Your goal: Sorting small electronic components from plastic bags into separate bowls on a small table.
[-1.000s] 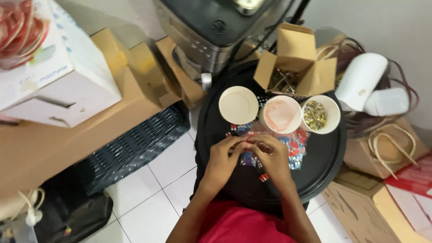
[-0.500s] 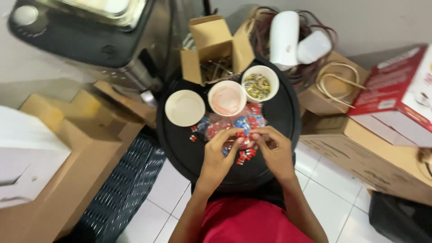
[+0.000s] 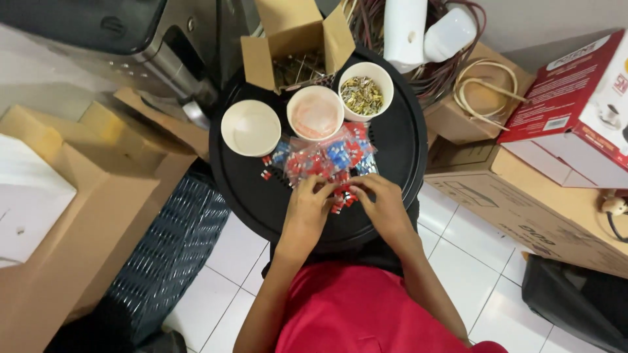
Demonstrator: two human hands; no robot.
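A round black tray (image 3: 255,189) holds a pile of small red and blue plastic parts (image 3: 324,160) in clear bags. Behind the pile stand three white bowls: an empty one (image 3: 251,127) at left, one with a pinkish inside (image 3: 315,113) in the middle, and one with small metal pieces (image 3: 365,82) at right. My left hand (image 3: 307,206) and my right hand (image 3: 383,202) rest at the near edge of the pile, fingertips together pinching small red parts. What exactly each finger holds is too small to tell.
An open cardboard box (image 3: 294,46) with metal parts sits at the tray's far edge. Cardboard boxes (image 3: 517,196) stand right, a red box (image 3: 575,98) above them, coiled cables (image 3: 484,91) behind. Brown cartons (image 3: 78,216) and a dark woven basket (image 3: 170,255) lie left.
The head camera has swung left to right, so the tray has shifted in view. Both hands stay at the near edge of the pile, fingers working the small parts.
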